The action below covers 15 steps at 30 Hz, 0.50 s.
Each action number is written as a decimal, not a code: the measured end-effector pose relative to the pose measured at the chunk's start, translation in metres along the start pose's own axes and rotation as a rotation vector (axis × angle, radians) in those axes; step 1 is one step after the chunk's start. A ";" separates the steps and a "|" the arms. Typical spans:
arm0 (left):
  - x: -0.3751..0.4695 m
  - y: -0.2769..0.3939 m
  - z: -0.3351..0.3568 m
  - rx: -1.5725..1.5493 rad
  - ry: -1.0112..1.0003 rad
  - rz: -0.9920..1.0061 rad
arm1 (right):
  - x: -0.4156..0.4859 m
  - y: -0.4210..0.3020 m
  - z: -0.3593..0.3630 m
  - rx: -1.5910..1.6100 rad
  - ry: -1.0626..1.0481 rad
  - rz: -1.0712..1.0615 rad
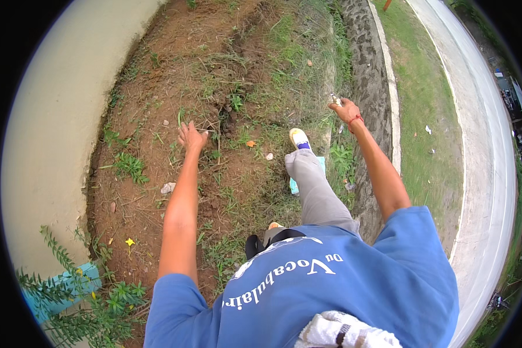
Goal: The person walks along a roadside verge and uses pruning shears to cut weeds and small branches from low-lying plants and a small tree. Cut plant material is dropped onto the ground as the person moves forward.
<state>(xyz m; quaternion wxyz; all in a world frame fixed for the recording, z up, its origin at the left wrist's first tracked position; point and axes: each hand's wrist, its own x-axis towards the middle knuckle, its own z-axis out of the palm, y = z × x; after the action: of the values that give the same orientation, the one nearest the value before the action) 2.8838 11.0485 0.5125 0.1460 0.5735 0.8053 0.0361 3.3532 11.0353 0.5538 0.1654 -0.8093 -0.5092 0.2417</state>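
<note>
My left hand (192,136) reaches out over the weedy brown soil (152,100), fingers apart, with a thin stalk close by its thumb. No held object shows in it. To the right, my right hand (347,109), with a red cord bracelet (355,121) at the wrist, grips a small crumpled whitish thing (336,101) near the stone-faced channel; what it is cannot be told. Between the hands, an orange leaf (250,143) and a pale stone (269,156) lie on the ground. A light blue-green item (294,186) lies partly behind my grey trouser leg (317,187).
A cream wall (61,95) borders the soil at left, with leafy plants (122,300) at lower left. A dark furrow (228,117) runs through the soil. At right lie a stone-lined slope (369,65), a concrete curb (391,91), a grass strip (426,104) and a road (483,130).
</note>
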 end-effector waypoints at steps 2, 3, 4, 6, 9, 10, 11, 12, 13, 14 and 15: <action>0.032 0.012 -0.004 -0.002 0.007 -0.022 | 0.045 -0.009 -0.003 0.039 0.007 -0.006; 0.051 0.017 -0.004 0.000 -0.003 -0.052 | 0.072 -0.015 -0.002 0.023 0.004 -0.011; 0.073 0.023 -0.004 -0.003 0.003 -0.083 | 0.105 -0.023 0.000 0.006 0.003 -0.022; 0.125 0.040 -0.004 -0.003 0.009 -0.139 | 0.180 -0.044 0.002 0.020 0.005 -0.077; 0.202 0.082 0.003 0.019 -0.073 -0.256 | 0.279 -0.075 0.015 0.032 0.016 -0.064; 0.226 0.101 0.007 0.015 -0.082 -0.266 | 0.302 -0.082 0.019 0.000 0.002 -0.036; 0.246 0.118 0.010 0.021 -0.108 -0.279 | 0.321 -0.085 0.018 -0.005 -0.057 -0.066; 0.268 0.136 0.009 0.032 -0.129 -0.290 | 0.340 -0.091 0.013 -0.021 -0.111 -0.065; 0.289 0.153 0.007 0.006 -0.115 -0.279 | 0.359 -0.098 0.007 -0.047 -0.154 -0.074; 0.303 0.167 0.007 -0.014 -0.112 -0.273 | 0.376 -0.103 0.001 -0.035 -0.148 -0.075; 0.313 0.179 0.009 -0.033 -0.109 -0.270 | 0.390 -0.106 -0.005 -0.035 -0.135 -0.085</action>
<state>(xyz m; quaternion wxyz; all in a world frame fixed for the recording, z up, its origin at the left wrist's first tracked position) 2.9563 11.4007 0.4840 0.2025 0.4587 0.8652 -0.0019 3.4189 11.4328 0.5254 0.1267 -0.7714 -0.5574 0.2797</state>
